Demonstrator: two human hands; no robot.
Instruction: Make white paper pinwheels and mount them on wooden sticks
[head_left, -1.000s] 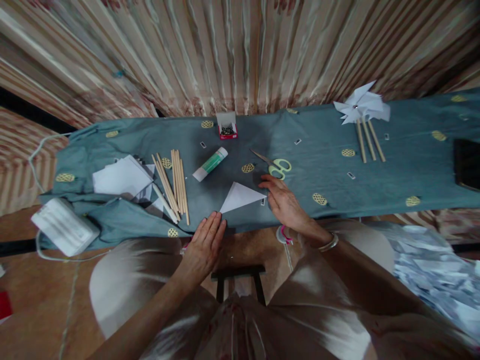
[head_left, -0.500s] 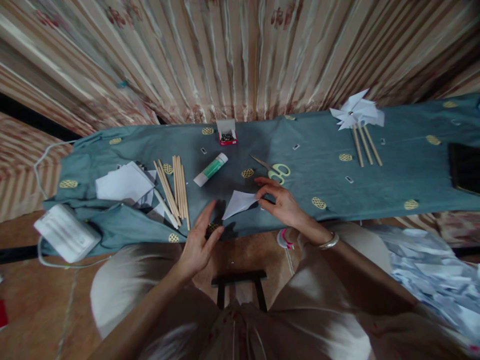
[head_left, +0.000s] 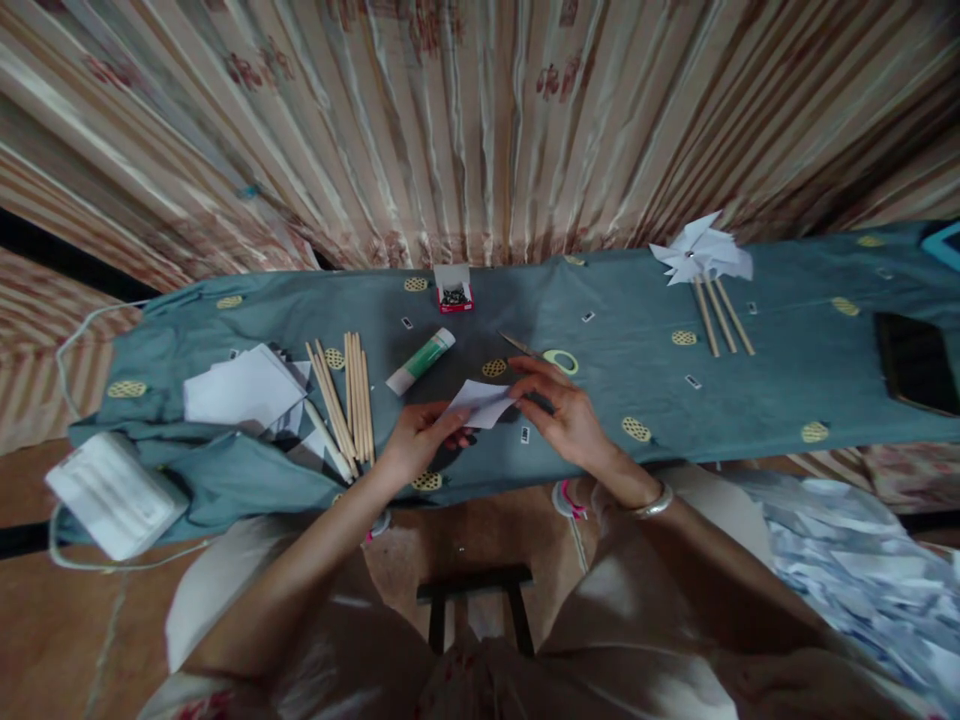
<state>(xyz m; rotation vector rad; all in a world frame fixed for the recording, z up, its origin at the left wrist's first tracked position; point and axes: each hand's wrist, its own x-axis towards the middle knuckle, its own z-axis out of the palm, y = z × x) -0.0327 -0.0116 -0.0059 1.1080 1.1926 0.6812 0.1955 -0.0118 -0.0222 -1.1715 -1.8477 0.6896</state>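
A small white paper piece (head_left: 484,403) is held above the cloth between both hands. My left hand (head_left: 420,440) pinches its left end, thumb on top and fingers beneath. At its right end, the fingertips of my right hand (head_left: 562,415) grip the corner. Green-handled scissors (head_left: 559,360) lie just beyond my right hand, partly covered by it. A green and white glue stick (head_left: 421,361) rests behind my left hand. Behind that stands an open red box (head_left: 454,297) of small dark pieces.
Wooden sticks (head_left: 360,400) and stacked white paper (head_left: 244,388) lie left, beside a white power strip (head_left: 118,495). Paper pinwheels on sticks (head_left: 701,252) and a dark phone (head_left: 915,362) are at right. Cut paper (head_left: 862,570) is heaped at lower right.
My left hand has moved up and right and taken hold of the paper's left end. The paper now looks flatter and wider. The view has tilted slightly, shifting the table.
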